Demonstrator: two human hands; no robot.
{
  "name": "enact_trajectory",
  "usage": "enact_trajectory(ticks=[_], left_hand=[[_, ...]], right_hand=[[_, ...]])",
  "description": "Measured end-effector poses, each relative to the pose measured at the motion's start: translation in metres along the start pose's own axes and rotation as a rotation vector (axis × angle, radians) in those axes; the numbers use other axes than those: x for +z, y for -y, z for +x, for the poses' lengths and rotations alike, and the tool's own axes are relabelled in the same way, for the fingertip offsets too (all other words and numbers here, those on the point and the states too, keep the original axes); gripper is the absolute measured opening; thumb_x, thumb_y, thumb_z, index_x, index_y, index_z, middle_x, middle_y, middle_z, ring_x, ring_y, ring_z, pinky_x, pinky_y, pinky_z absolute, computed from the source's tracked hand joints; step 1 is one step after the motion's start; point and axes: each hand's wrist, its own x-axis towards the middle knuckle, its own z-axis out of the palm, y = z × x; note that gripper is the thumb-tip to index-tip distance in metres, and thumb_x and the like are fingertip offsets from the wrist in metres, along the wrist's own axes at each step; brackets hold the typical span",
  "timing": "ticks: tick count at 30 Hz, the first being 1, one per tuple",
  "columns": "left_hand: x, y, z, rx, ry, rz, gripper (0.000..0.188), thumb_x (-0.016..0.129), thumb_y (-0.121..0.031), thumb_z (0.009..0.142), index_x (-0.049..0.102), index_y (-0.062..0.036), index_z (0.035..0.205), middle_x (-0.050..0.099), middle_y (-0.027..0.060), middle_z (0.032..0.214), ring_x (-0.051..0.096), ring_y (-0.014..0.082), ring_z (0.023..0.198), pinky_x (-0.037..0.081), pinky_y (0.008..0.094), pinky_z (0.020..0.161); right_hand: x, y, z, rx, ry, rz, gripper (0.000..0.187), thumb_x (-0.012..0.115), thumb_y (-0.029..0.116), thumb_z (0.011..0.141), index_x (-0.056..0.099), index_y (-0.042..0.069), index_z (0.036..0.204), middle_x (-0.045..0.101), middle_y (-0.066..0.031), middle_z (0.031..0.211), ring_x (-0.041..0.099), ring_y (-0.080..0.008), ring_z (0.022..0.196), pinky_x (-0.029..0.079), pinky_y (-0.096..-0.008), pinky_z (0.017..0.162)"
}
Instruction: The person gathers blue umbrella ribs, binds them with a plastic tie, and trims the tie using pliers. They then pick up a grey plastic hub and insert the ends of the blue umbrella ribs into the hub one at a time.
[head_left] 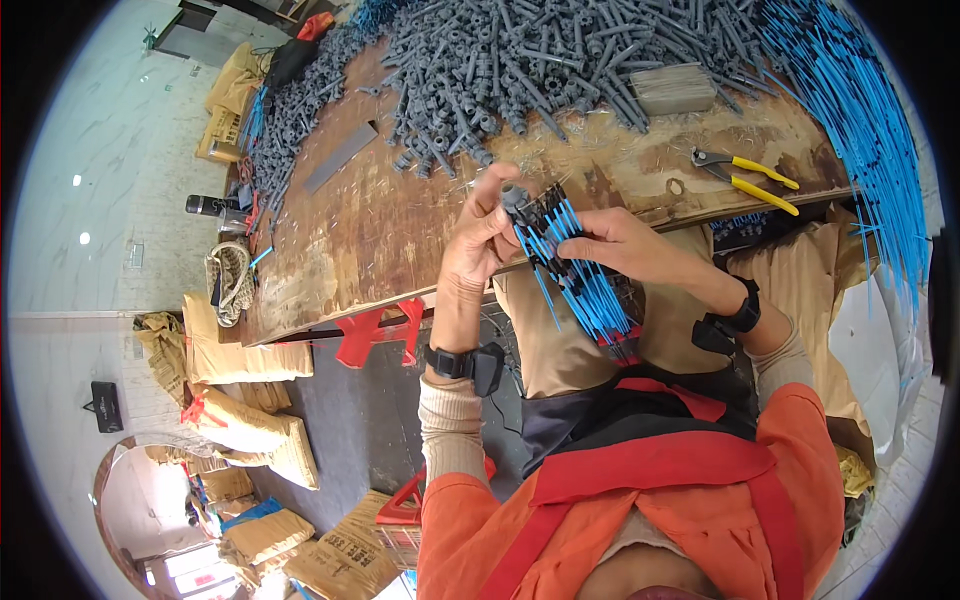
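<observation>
Hiding grey part (513, 194): left hand (478, 238).

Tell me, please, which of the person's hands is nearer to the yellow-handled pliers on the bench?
The right hand: it sits just below-left of the pliers, holding blue sticks. The left hand is farther left.

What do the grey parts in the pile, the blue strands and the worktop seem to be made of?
Grey parts: likely moulded plastic, matte and uniform in colour. Blue strands: thin, flexible, probably plastic or plastic-coated wire; which, cannot be told. Worktop: wood board, worn and scratched, grain showing.
</observation>
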Motion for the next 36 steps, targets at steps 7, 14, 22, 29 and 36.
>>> enact_trajectory(ticks=[7, 14, 22, 29, 36], left_hand=[[0.0, 0.001, -0.012, 0.214, -0.343, 0.605, 0.035, 0.07, -0.014, 0.089, 0.059, -0.0003, 0.119, 0.068, 0.0051, 0.101, 0.065, 0.0116, 0.088, 0.052, 0.0255, 0.075], [0.072, -0.01, -0.044, 0.362, -0.456, 0.883, 0.029, 0.07, -0.013, 0.089, 0.061, 0.0047, 0.11, 0.069, 0.0078, 0.092, 0.062, 0.009, 0.084, 0.051, 0.0252, 0.074], [0.077, -0.011, -0.046, 0.381, -0.558, 0.934, 0.031, 0.073, -0.014, 0.087, 0.062, 0.0056, 0.107, 0.068, 0.0085, 0.087, 0.062, 0.009, 0.079, 0.051, 0.0244, 0.072], [0.076, 0.006, -0.05, 0.439, -0.59, 0.888, 0.03, 0.074, -0.015, 0.086, 0.063, 0.0045, 0.106, 0.066, 0.0042, 0.086, 0.059, 0.0077, 0.078, 0.048, 0.0227, 0.07], [0.065, 0.01, -0.047, 0.453, -0.581, 0.68, 0.025, 0.073, -0.015, 0.087, 0.064, 0.0019, 0.104, 0.061, -0.0022, 0.084, 0.053, 0.0055, 0.075, 0.043, 0.0195, 0.068]], right_hand=[[0.002, -0.004, 0.005, 0.036, -0.099, 0.04, 0.029, 0.059, 0.027, 0.096, 0.064, -0.002, 0.099, 0.064, -0.0014, 0.078, 0.057, -0.0062, 0.07, 0.047, -0.0261, 0.063], [0.015, 0.017, 0.0, 0.04, -0.11, -0.074, 0.027, 0.059, 0.025, 0.095, 0.063, -0.001, 0.102, 0.065, -0.0031, 0.079, 0.057, -0.0076, 0.07, 0.047, -0.0264, 0.064], [0.013, 0.031, 0.002, 0.033, -0.091, -0.182, 0.027, 0.061, 0.024, 0.093, 0.063, -0.001, 0.104, 0.064, -0.0066, 0.079, 0.057, -0.0109, 0.071, 0.046, -0.0291, 0.065], [0.016, 0.014, -0.005, -0.102, -0.152, -0.239, 0.032, 0.06, 0.029, 0.092, 0.062, -0.002, 0.099, 0.064, -0.0135, 0.076, 0.06, -0.0223, 0.068, 0.046, -0.035, 0.065], [0.013, 0.02, -0.001, -0.059, -0.117, -0.244, 0.025, 0.059, 0.023, 0.094, 0.062, -0.001, 0.101, 0.063, -0.01, 0.08, 0.059, -0.0175, 0.071, 0.047, -0.0325, 0.068]])
